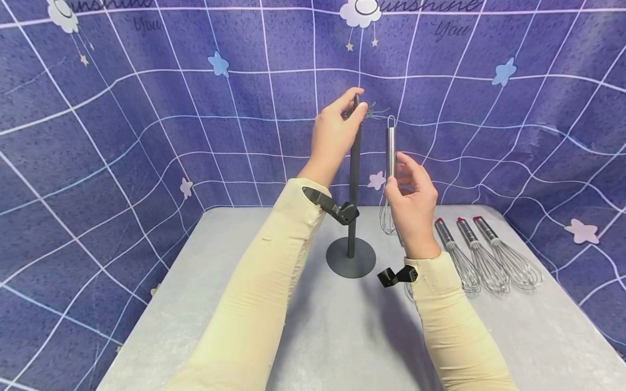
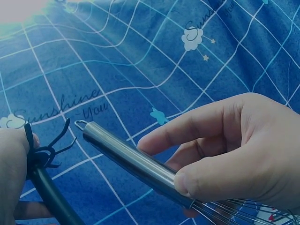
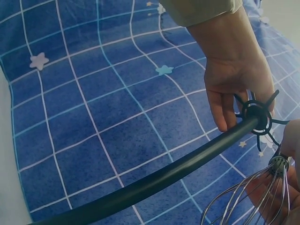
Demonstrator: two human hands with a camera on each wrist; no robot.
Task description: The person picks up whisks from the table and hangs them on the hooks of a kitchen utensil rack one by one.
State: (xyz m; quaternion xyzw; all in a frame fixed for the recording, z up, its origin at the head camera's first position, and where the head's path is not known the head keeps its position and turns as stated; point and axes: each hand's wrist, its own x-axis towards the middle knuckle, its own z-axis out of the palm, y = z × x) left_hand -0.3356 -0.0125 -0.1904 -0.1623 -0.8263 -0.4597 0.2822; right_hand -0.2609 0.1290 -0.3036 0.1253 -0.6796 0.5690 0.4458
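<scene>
A dark metal stand [image 1: 354, 179] has an upright pole, a round base [image 1: 351, 266] and a ring of thin hooks [image 3: 257, 136] at its top. My left hand [image 1: 335, 136] grips the top of the pole, thumb and fingers on either side of it. Between thumb and fingers, my right hand [image 1: 414, 201] holds a whisk [image 1: 390, 142] by its steel handle, just right of the pole. The whisk is roughly upright, its hanging loop [image 2: 81, 125] at the top and its wires [image 3: 255, 190] below. In the left wrist view, the loop appears close to the hook tips, with a small gap between them.
Several whisks lie on the grey table [image 1: 235, 255] to the right, including a left one [image 1: 457, 255], a middle one [image 1: 483, 259] and a right one [image 1: 508, 255], their handles pointing away. Another is mostly hidden behind the right forearm. A blue-purple gridded cloth [image 1: 274, 157] hangs around the table.
</scene>
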